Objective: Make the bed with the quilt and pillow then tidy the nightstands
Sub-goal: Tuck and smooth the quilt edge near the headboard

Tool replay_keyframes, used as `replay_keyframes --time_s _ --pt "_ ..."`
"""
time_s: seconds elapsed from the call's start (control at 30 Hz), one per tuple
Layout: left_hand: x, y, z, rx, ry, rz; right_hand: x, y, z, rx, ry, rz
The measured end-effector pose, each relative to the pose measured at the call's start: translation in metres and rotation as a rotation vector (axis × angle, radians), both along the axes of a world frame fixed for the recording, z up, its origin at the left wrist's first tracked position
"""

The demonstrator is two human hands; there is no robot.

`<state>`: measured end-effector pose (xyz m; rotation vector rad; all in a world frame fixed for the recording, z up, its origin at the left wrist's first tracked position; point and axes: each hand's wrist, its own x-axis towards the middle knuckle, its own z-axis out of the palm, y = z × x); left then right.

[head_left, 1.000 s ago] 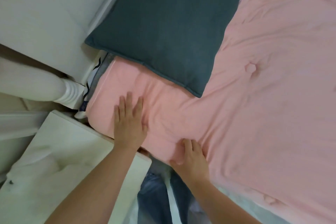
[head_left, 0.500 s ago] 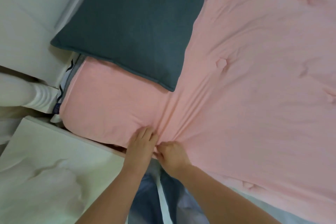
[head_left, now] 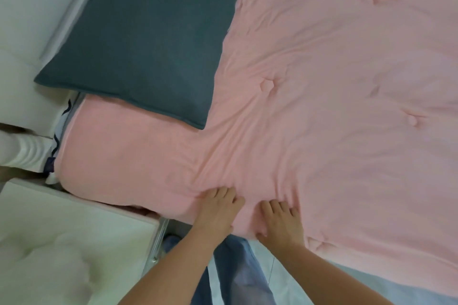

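At the quilt (head_left: 322, 106) edge, both hands (head_left: 218, 208) (head_left: 280, 220) press flat, gripping nothing.

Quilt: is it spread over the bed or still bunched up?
Spread. The pink quilt covers the bed under the pillow, with creases fanning from the left hand and right hand.

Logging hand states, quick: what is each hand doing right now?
Left hand: open, fingers flat on the quilt.
Right hand: open, pressing the quilt edge.

Your left hand (head_left: 216, 208) and right hand (head_left: 281, 221) rest side by side on the quilt (head_left: 334, 106); the pillow (head_left: 146, 39) lies beyond your left hand, the nightstand (head_left: 74, 225) to its left.
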<state>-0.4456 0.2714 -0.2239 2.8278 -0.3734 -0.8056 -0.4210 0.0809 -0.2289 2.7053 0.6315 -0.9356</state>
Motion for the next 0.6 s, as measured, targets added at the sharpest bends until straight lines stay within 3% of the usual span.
replay_keyframes --time_s 0.07,0.17,0.37,0.43,0.5,0.6 --pt "0.008 -0.012 -0.002 0.077 0.014 0.026 0.002 -0.009 -0.007 -0.024 -0.082 -0.058" --pt "0.013 -0.020 -0.014 0.145 0.071 -0.042 0.004 -0.020 -0.018 0.100 -0.102 0.000" --pt "0.003 -0.013 -0.022 0.149 0.245 -0.193 -0.025 -0.035 -0.021 0.246 0.141 0.099" --pt "0.007 -0.008 -0.014 0.122 0.211 -0.147 -0.014 -0.039 -0.013 0.269 0.191 0.142" --pt "0.013 -0.005 -0.006 0.039 0.106 -0.038 0.003 -0.041 -0.005 0.293 0.105 0.095" --pt "0.021 -0.005 -0.002 -0.001 -0.117 0.042 0.025 -0.046 -0.006 0.186 -0.150 -0.228"
